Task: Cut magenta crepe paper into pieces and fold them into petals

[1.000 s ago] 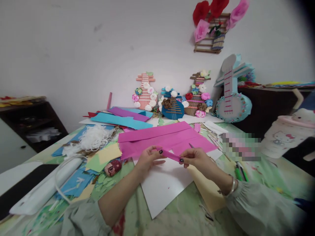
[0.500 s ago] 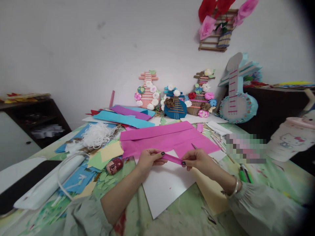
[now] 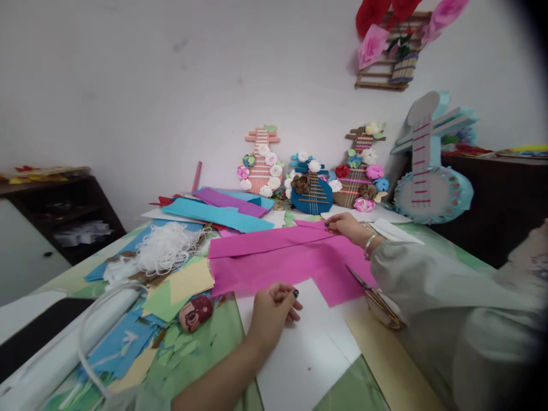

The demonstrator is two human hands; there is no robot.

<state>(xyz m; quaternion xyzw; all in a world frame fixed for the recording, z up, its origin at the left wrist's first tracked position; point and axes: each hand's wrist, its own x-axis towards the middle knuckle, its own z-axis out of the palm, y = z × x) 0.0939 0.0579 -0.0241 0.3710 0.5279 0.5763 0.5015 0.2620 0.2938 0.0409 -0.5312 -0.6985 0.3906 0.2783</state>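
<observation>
My right hand (image 3: 349, 227) reaches to the far edge of the pink crepe paper (image 3: 261, 265). Its thumb and fingers pinch the end of a narrow pink paper strip (image 3: 309, 224) there. Over the white sheet (image 3: 308, 342), my left hand (image 3: 274, 314) hovers with loosely curled fingers, slightly apart, and nothing visible in them. The crepe paper has a folded band along its back and a cut-out corner at the front. A pair of gold-handled scissors (image 3: 381, 308) lies by its right front edge, partly beneath the right sleeve.
Left of the paper are white string (image 3: 166, 248), a dark red patterned object (image 3: 196, 313) and paper scraps (image 3: 180, 342). Blue paper strips (image 3: 216, 213) lie behind. Decorated paper instruments (image 3: 311, 194) lean on the wall, with a light-blue one (image 3: 432, 188) at right.
Both hands held a pink strip over the white sheet. My left hand has let go and moved lower; my right hand has carried the strip to the far edge. The scissors now lie in view.
</observation>
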